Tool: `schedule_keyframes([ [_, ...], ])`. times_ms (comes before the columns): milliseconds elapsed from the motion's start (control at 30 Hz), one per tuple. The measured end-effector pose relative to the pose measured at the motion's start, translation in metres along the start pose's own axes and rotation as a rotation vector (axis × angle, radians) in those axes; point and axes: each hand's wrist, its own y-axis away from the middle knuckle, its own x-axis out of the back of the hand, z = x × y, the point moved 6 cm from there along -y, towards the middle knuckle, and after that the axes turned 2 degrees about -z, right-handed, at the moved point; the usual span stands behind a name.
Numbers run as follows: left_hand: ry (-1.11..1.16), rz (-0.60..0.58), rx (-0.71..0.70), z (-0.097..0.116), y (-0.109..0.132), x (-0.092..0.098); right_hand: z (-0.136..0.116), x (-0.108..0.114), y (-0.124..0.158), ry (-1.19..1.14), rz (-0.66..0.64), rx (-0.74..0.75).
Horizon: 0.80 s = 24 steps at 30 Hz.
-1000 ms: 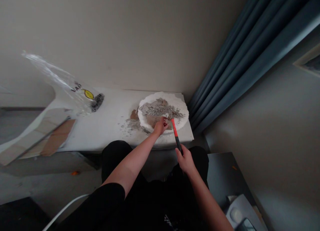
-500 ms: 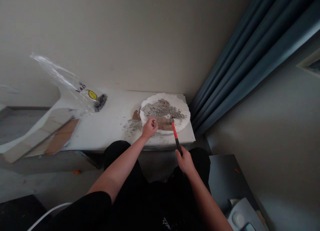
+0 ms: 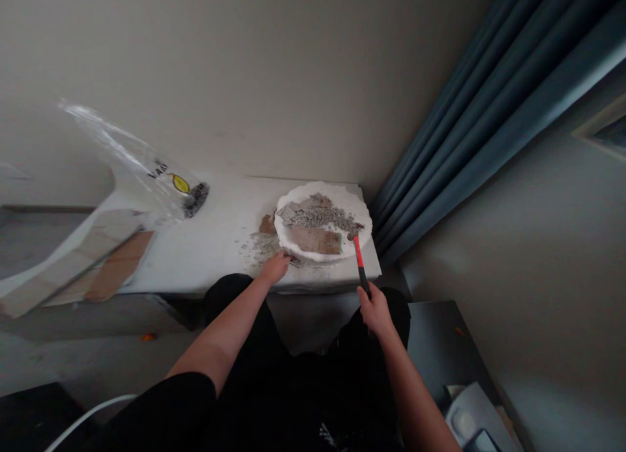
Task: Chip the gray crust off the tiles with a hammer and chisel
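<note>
Head view: right hand [image 3: 375, 308] was closed round the black part of the handle of the hammer [image 3: 358, 251]. Hammer head was over the right part of the white disc [image 3: 355, 199], just beside the rubble [image 3: 320, 217] and near the green-edged right end of the brownish block [image 3: 315, 240]. Touching or hovering: couldn't tell. Left hand [image 3: 276, 268] was at the disc's near-left edge, off the block; couldn't tell if its fingertips pinched anything.

My read on handling: short, light wrist taps suited crumbly stuff, landing square and inside the rim. Left fingers were best kept out of the head's line, at most steadying the disc's edge.

Orientation: hammer's long axis ran away from the person, head at the far end, leaning slightly left. Block lay left to right, right end slightly nearer the person, roughly crosswise to the hammer.
</note>
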Motion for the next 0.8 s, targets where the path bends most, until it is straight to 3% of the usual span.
schedule_keyframes([
  [467, -0.04, -0.014, -0.063, 0.005, -0.008, -0.002, 0.021, -0.005, -0.001, -0.064, -0.075, -0.118],
  [667, -0.062, 0.019, -0.012, -0.002, -0.008, 0.0, 0.022, -0.006, 0.0, -0.07, -0.08, -0.12],
  [800, -0.13, 0.001, 0.119, -0.006, 0.003, 0.004, 0.022, -0.005, 0.0, -0.069, -0.082, -0.127],
])
